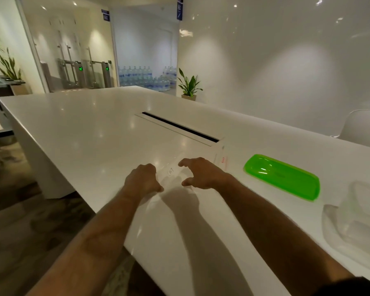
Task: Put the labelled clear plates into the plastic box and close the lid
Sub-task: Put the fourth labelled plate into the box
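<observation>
Reaching over the desk (94,129) near its left edge, the left grip (142,178) is curled onto a clear plate (171,173) marked "CAT"; the right grip (201,173) hovers spread above it. The plastic box (359,221) and green lid (283,177) sit toward the right edge.

Both forearms extend forward. Left hand (142,178) is curled, knuckles up. Right hand (201,175), just beside it, has fingers spread and bent.

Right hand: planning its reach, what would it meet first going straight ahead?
The right hand points left, fingers spread; probably it first meets the clear plate marked CAT, then the left hand. Depth is unclear.
</observation>
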Demonstrator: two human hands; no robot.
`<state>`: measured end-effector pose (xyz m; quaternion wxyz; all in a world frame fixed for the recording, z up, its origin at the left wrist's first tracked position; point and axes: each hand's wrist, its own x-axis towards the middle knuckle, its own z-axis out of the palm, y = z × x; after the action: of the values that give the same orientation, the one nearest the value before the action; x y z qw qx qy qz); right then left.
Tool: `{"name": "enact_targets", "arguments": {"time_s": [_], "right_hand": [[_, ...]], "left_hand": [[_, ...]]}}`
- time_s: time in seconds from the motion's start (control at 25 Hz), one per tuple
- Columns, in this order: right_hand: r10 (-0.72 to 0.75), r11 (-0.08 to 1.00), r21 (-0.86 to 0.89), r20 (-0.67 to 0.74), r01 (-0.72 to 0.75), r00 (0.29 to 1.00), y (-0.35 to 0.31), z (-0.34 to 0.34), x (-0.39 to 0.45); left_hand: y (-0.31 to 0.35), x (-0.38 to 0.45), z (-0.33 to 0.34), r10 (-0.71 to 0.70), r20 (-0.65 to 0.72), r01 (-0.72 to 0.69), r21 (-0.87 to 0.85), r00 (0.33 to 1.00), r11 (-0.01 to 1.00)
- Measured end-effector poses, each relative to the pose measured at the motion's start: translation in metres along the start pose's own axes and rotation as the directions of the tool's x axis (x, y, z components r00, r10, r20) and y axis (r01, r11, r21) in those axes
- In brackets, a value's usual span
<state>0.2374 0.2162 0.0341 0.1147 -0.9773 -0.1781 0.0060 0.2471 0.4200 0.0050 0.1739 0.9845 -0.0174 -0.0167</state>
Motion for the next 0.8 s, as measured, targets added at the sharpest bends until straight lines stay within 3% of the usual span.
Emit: {"name": "enact_targets", "arguments": {"time_s": [0.32,0.8], "right_hand": [[-0.023,1.0,-0.016,-0.009,0.023,1.0,-0.002,0.011,0.009],[0.056,0.993,-0.111,0.185,-0.036,0.981,0.024,0.011,-0.015]], "left_hand": [[-0.02,0.009,-0.009,0.049,0.065,-0.043,-0.093,0.997,0.995],[-0.025,-0.003,-0.016,0.256,0.156,-0.223,-0.204,0.954,0.953]]}}
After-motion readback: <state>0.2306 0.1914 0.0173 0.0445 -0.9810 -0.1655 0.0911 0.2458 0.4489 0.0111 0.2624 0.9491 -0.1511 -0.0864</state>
